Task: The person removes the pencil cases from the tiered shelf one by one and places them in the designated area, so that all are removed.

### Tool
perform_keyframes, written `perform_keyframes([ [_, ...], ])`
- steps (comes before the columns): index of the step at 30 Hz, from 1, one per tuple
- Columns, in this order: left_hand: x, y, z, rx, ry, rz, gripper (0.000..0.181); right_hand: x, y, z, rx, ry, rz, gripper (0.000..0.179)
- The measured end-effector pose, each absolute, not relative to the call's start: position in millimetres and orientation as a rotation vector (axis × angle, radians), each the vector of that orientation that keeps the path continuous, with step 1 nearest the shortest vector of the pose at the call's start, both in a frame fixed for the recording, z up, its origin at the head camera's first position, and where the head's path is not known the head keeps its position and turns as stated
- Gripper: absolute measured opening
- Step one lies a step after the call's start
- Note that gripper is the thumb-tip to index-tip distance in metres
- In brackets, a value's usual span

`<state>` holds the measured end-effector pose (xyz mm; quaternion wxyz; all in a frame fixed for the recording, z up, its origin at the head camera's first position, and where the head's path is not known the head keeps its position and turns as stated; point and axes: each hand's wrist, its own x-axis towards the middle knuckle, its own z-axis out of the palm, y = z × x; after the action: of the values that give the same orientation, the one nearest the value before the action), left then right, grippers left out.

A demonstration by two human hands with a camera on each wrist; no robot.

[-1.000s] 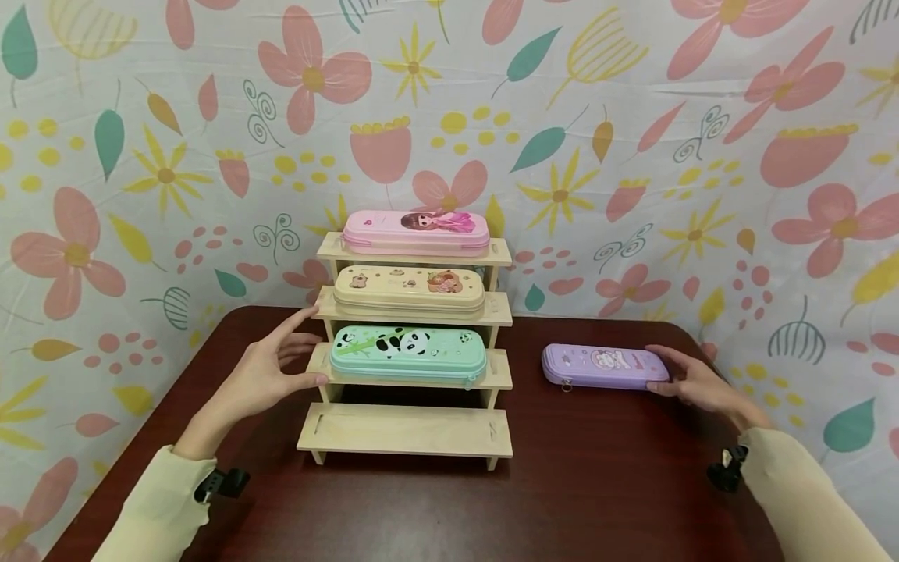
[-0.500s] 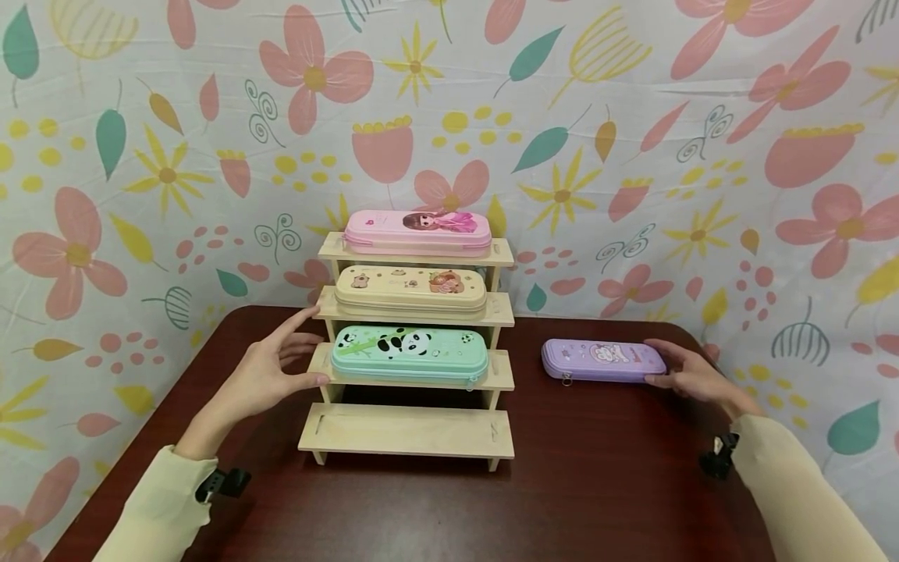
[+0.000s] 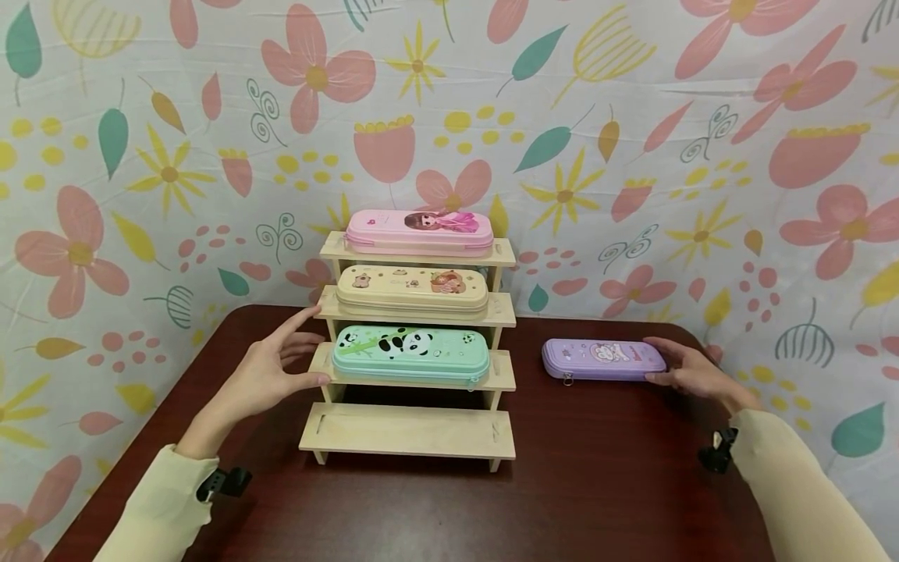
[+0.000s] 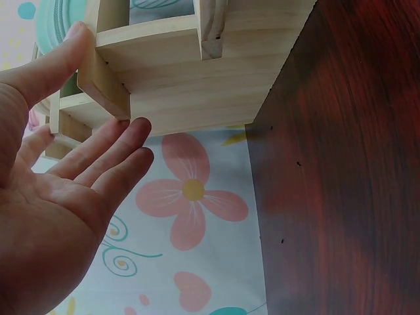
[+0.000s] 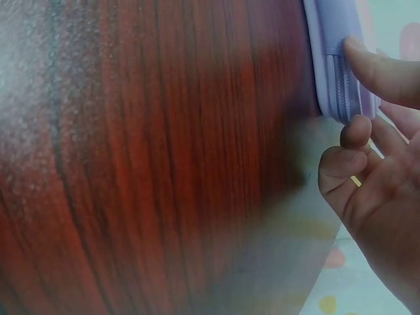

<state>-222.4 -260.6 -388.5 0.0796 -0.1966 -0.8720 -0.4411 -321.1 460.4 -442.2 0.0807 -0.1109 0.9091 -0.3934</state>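
Observation:
In the head view my right hand (image 3: 695,376) holds the right end of a purple pencil case (image 3: 600,361) with a bunny print, over the right side of the table. In the right wrist view the thumb (image 5: 387,75) presses the zip side while the fingers go behind the case. On the left, my left hand (image 3: 263,375) grips the left edge of a tiered wooden display stand (image 3: 407,429), thumb at the front edge of a tier and fingers behind. A green panda pencil case (image 3: 410,355) lies on that tier; its lowest tier is bare.
Higher on the stand lie a cream pencil case (image 3: 410,289) and, at the top, a pink one (image 3: 419,232) with a doll print. The dark red wooden table (image 3: 597,484) reaches back to a flower-patterned cloth (image 3: 618,62) hanging behind it.
The purple pencil case and my right hand have shifted slightly upward in the head view, mostly over the earlier half second. My left hand keeps its place on the stand.

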Motion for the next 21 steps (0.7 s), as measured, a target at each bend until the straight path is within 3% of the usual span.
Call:
perform_keyframes([
  [21,-221.0,-259.2,-387.3,-0.594,-2.601,-1.341,0.103,-320.4,463.0,-443.3,-0.436,2.862,-1.013,0.08],
])
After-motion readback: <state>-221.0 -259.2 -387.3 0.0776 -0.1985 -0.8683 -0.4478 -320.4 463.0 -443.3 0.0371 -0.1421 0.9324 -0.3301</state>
